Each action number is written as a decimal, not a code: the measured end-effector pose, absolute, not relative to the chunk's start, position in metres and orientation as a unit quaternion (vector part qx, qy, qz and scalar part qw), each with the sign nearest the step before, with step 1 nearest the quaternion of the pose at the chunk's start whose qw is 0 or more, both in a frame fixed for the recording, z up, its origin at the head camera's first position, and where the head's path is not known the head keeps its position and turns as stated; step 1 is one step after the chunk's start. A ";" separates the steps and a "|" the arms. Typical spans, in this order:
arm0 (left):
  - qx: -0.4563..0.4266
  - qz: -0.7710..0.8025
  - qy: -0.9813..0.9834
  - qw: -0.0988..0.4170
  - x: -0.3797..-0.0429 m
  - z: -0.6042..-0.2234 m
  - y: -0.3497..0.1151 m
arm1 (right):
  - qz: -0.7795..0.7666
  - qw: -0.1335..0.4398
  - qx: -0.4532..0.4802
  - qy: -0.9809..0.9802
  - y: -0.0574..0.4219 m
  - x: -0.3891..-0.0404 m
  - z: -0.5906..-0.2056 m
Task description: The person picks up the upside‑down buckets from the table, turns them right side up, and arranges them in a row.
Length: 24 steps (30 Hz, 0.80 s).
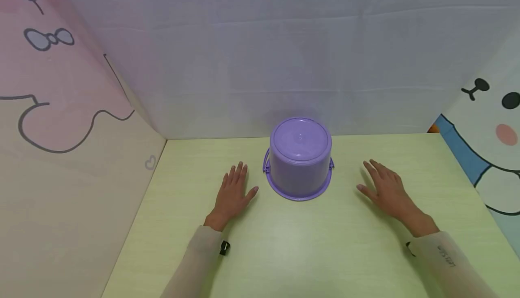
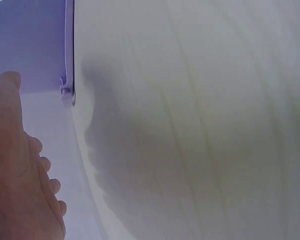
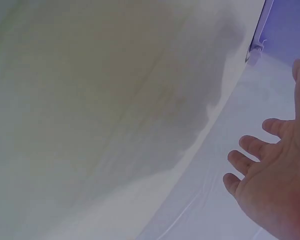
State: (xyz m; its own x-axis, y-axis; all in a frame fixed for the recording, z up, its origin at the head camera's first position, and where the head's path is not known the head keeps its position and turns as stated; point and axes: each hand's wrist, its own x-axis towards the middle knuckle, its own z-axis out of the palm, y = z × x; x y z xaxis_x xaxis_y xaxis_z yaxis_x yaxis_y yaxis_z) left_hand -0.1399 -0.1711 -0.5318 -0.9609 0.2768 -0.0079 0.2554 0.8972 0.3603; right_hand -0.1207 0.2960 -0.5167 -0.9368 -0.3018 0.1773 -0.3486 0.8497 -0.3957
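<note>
An upside-down purple bucket [image 1: 300,171] stands near the back of the table, its round base facing up and its rim down on the tabletop. Its handle [image 1: 266,160] shows at the left side. To the left of the bucket, my left hand [image 1: 231,194] hovers over the table with fingers straight and thumb spread toward the bucket. On the other side my right hand [image 1: 386,192] is held out, fingers extended and a bit spread, farther from the bucket than the left. Neither hand holds anything. Both wrist views show part of the purple bucket [image 2: 27,45] beyond the thumb.
The pale wood-look table [image 1: 300,248] ends at a white cloth backdrop [image 1: 284,63]. Cartoon-printed cloth panels flank it, a pink and cream one [image 1: 73,122] on the left and a white and blue one [image 1: 487,153] on the right.
</note>
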 end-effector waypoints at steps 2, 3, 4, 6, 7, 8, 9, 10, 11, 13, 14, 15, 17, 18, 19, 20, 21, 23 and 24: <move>0.143 0.178 0.973 0.032 -0.140 -0.532 -0.168 | 0.216 0.053 0.175 -0.959 0.293 -0.121 -0.517; 0.145 0.178 0.973 0.034 -0.139 -0.532 -0.167 | 0.216 0.054 0.179 -0.958 0.292 -0.121 -0.517; 0.149 0.177 0.972 0.035 -0.139 -0.532 -0.166 | 0.216 0.055 0.183 -0.958 0.290 -0.120 -0.517; 0.156 0.179 0.971 0.032 -0.138 -0.532 -0.164 | 0.217 0.054 0.189 -0.956 0.287 -0.120 -0.518; 0.160 0.180 0.970 0.032 -0.138 -0.532 -0.162 | 0.219 0.054 0.192 -0.955 0.286 -0.120 -0.519; 0.165 0.181 0.969 0.028 -0.137 -0.532 -0.161 | 0.219 0.055 0.195 -0.954 0.284 -0.119 -0.519; 0.168 0.179 0.969 0.031 -0.137 -0.532 -0.160 | 0.219 0.057 0.199 -0.953 0.282 -0.119 -0.519; 0.172 0.178 0.968 0.030 -0.137 -0.533 -0.159 | 0.220 0.056 0.202 -0.953 0.281 -0.119 -0.520; 0.175 0.175 0.968 0.029 -0.136 -0.533 -0.158 | 0.220 0.056 0.206 -0.952 0.279 -0.119 -0.520; 0.182 0.171 0.968 0.027 -0.135 -0.533 -0.155 | 0.221 0.057 0.214 -0.950 0.276 -0.118 -0.521; 0.185 0.170 0.968 0.025 -0.135 -0.533 -0.154 | 0.219 0.058 0.218 -0.949 0.275 -0.118 -0.522; 0.187 0.167 0.968 0.027 -0.135 -0.533 -0.153 | 0.220 0.059 0.223 -0.948 0.273 -0.118 -0.522; 0.192 0.167 0.967 0.028 -0.134 -0.532 -0.150 | 0.220 0.063 0.231 -0.946 0.270 -0.118 -0.522; 0.194 0.171 0.966 0.026 -0.133 -0.532 -0.149 | 0.221 0.064 0.235 -0.944 0.268 -0.118 -0.522; 0.196 0.171 0.965 0.029 -0.133 -0.531 -0.148 | 0.221 0.067 0.239 -0.943 0.266 -0.118 -0.521; 0.199 0.173 0.964 0.031 -0.133 -0.531 -0.147 | 0.222 0.067 0.242 -0.942 0.265 -0.118 -0.521; 0.201 0.172 0.964 0.033 -0.133 -0.531 -0.145 | 0.222 0.066 0.244 -0.941 0.263 -0.118 -0.521; 0.206 0.172 0.963 0.033 -0.133 -0.531 -0.143 | 0.222 0.063 0.248 -0.941 0.260 -0.117 -0.521; 0.208 0.169 0.963 0.032 -0.133 -0.531 -0.142 | 0.221 0.058 0.249 -0.941 0.258 -0.117 -0.521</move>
State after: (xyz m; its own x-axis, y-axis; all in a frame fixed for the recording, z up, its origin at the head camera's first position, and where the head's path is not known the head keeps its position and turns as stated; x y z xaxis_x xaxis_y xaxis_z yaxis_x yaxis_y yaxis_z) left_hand -0.1326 -0.1418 -0.5314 -0.9115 0.4111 0.0082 0.3893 0.8564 0.3393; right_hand -0.1173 0.2582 -0.5208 -0.8694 -0.4425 0.2200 -0.4942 0.7784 -0.3872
